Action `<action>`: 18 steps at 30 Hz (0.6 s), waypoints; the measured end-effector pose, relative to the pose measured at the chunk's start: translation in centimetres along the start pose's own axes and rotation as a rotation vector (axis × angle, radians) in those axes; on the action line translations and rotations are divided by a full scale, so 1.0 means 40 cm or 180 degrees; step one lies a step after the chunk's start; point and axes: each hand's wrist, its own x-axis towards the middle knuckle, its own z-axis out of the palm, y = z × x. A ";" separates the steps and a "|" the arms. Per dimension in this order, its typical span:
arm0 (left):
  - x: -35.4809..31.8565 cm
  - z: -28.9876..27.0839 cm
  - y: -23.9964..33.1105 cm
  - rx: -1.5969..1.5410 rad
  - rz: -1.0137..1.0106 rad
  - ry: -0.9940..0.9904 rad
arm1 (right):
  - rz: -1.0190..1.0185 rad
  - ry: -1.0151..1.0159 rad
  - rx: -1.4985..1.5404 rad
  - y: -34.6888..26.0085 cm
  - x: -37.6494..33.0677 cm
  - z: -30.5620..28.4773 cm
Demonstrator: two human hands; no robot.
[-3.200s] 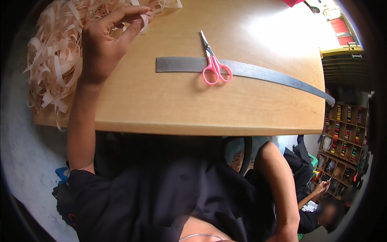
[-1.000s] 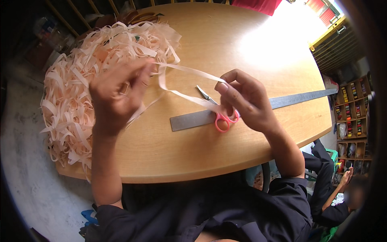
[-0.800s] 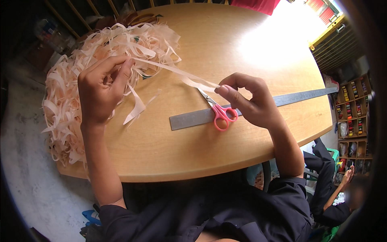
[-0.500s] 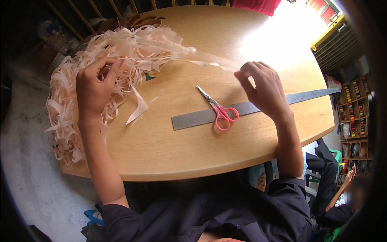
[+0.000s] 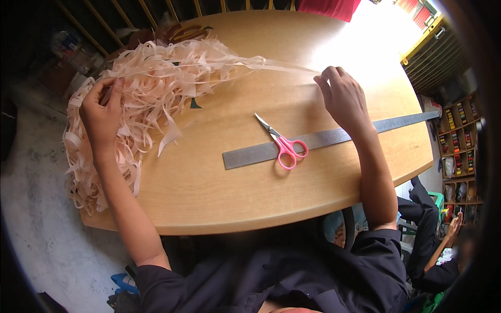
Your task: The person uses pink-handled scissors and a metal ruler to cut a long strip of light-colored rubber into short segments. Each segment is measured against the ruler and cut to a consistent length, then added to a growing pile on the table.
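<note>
A large tangled heap of pale peach fabric strips (image 5: 156,88) covers the left side of the wooden table (image 5: 209,198). At the heap's left part, my left hand (image 5: 104,107) is closed, thumb and fingers pinching a thin strand of it. Stretched from the heap's upper right, a long pale strip (image 5: 289,68) runs to my right hand (image 5: 342,96), whose fingertips pinch its end above the table. Below and between the hands, pink-handled scissors (image 5: 284,143) lie partly across a long steel ruler (image 5: 250,155). Neither hand touches them.
Behind the heap are brown objects (image 5: 188,34) by a railing (image 5: 172,10). A red cloth (image 5: 331,8) hangs at the far edge. To the right stand shelves of thread spools (image 5: 456,135), with another person (image 5: 443,250) seated nearby. A dark green scrap (image 5: 195,103) lies beside the heap.
My left hand has moved left and slightly up over the heap. My right hand has shifted slightly right, drawing the strip tauter. The scissors and ruler stay put.
</note>
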 end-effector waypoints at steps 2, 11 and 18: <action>0.010 -0.017 -0.029 -0.0318 -0.0368 0.0067 | -0.0190 0.0292 -0.0195 0.008 0.012 0.006; 0.038 -0.088 -0.114 -0.1579 -0.1319 0.1438 | 0.0524 0.0186 0.0259 0.074 0.040 -0.009; 0.052 -0.146 -0.188 -0.2208 -0.1547 0.2062 | 0.1086 0.0219 0.1636 0.095 0.049 -0.006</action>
